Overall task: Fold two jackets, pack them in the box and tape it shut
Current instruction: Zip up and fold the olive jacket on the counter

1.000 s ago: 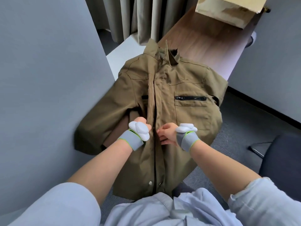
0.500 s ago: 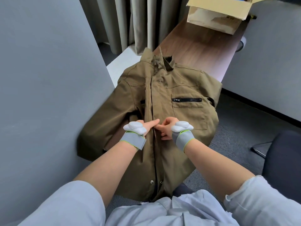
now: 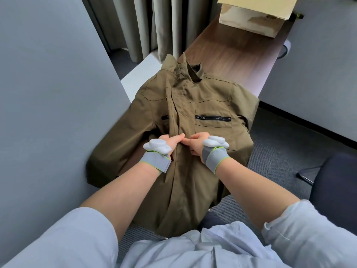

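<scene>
An olive-brown jacket (image 3: 210, 105) lies face up on the near end of a wooden table (image 3: 231, 53), collar away from me and hem hanging toward my lap. My left hand (image 3: 172, 141) and my right hand (image 3: 197, 143) meet at the front placket around mid-chest, fingers pinching the two front edges together. A black chest-pocket zipper (image 3: 212, 118) sits just beyond my right hand. The open cardboard box (image 3: 253, 16) stands at the far end of the table. Only one jacket is in view.
A grey partition (image 3: 50, 89) stands close on the left, touching the jacket's sleeve. Another grey panel (image 3: 316, 78) is to the right of the table. Curtains (image 3: 150, 26) hang behind. A dark chair (image 3: 336, 190) sits at the right on grey carpet.
Both hands have slid a little up the placket toward the collar, staying pinched on the front edges. The view has tilted slightly, showing more of the box.
</scene>
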The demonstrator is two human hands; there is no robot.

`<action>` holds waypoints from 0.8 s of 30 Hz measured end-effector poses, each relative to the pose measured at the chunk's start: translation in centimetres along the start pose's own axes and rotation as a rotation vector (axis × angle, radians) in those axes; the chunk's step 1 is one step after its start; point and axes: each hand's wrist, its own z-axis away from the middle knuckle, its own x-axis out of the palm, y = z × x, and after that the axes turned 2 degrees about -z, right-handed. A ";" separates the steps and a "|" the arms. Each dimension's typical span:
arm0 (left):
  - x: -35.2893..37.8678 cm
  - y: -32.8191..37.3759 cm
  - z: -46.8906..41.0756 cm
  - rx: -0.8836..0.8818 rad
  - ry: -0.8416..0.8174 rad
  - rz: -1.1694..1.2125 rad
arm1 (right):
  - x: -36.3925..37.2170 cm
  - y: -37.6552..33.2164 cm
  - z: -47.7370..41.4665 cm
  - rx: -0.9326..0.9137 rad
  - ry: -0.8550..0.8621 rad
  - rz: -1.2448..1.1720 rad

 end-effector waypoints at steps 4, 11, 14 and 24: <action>-0.5 0.3 2.4 0.048 0.004 -0.152 | 0.5 1.0 0.6 0.050 0.014 0.118; -3.3 -4.9 6.1 0.102 0.210 -0.187 | 3.1 6.4 4.5 0.152 0.022 0.246; -4.2 -8.1 8.3 0.069 0.204 -0.286 | 4.3 8.4 8.3 0.312 -0.153 0.216; -5.0 -13.5 13.1 0.208 0.132 -0.606 | 5.9 12.1 12.6 0.165 -0.038 0.411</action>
